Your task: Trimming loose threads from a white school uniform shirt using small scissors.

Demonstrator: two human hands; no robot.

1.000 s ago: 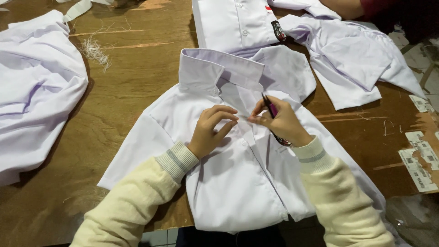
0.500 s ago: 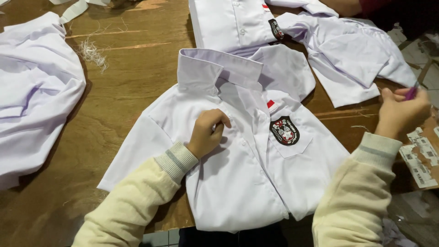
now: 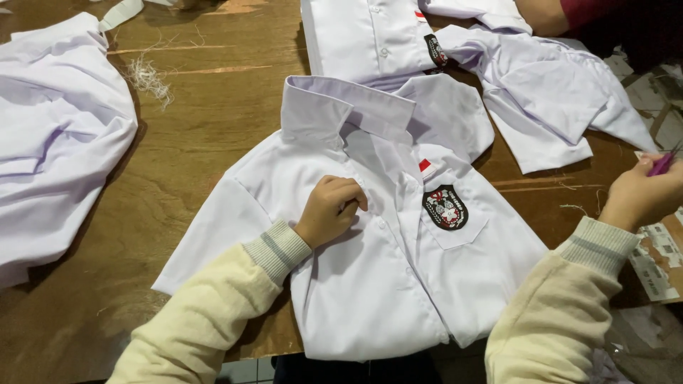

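White school shirt [image 3: 370, 284] lies flat on the wooden table [image 3: 199, 163], black chest badge [image 3: 445, 208] up. Left hand [image 3: 331, 211] curls closed, pinching its button placket; right hand [image 3: 640, 195], off at the table's edge, grips pink-handled snips [image 3: 663, 163].

Setting: garment workshop, finishing stage. Evidence: several identical white uniform shirts [image 3: 370, 284] with sewn chest badges [image 3: 445, 208] spread over a worn wooden counter [image 3: 192, 142]; loose thread clippings [image 3: 148, 75]; strips of paper tags [image 3: 658, 263] at counter edge; another person's arm [image 3: 548, 13] working opposite.
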